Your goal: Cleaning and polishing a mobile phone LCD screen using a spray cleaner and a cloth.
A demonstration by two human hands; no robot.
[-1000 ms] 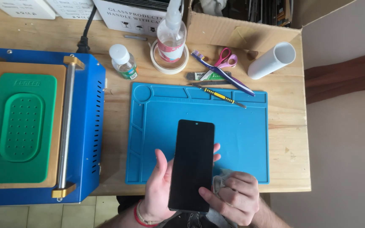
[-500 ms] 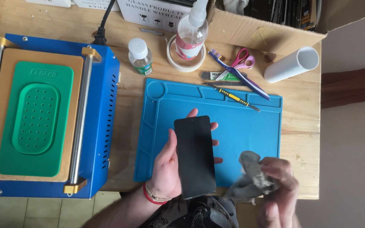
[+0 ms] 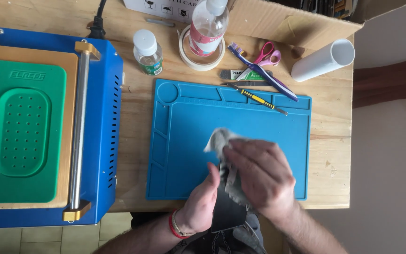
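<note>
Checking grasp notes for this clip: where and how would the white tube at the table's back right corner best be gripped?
Grip the white tube around its middle, coming from above with fingers across its width. It lies on its side, slanting, its open end toward the table edge, so its round wall is free on both sides. The scissors lie clear to its left.

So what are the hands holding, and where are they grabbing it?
The left hand grips the black phone by its left edge. The right hand presses a grey cloth onto the phone's face, with the cloth bunched under its fingers.
</note>
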